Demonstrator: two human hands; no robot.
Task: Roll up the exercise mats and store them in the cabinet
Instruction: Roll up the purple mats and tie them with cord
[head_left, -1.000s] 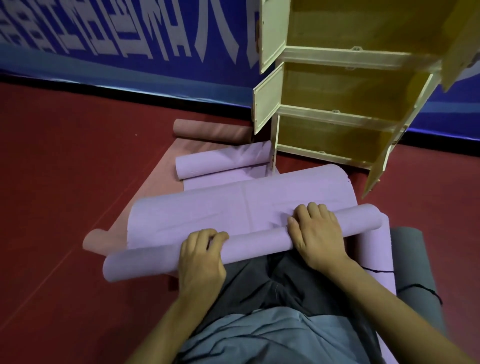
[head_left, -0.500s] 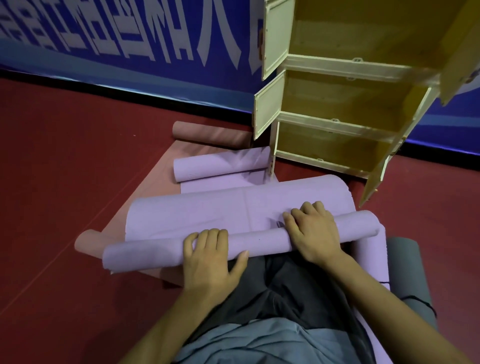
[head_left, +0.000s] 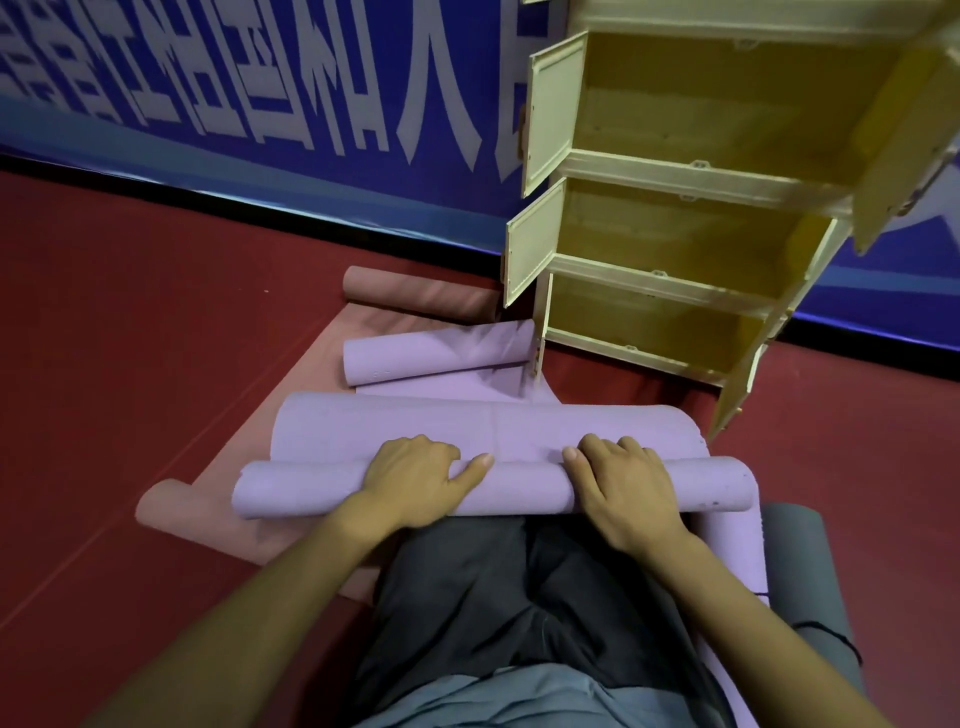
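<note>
Purple foam forms the roll (head_left: 498, 486) under your palms, lying crosswise just ahead of your knees, with the mat's flat remainder (head_left: 483, 428) extending toward 12 o'clock. Risk: uneven pressure can skew the roll into a cone, and easing off probably lets the foam spring open. Your left hand (head_left: 415, 480) presses the roll's top, fingers curled over its far side; your right hand (head_left: 623, 491) lies likewise. The cabinet (head_left: 675, 249) stands open at 1 o'clock.
</note>
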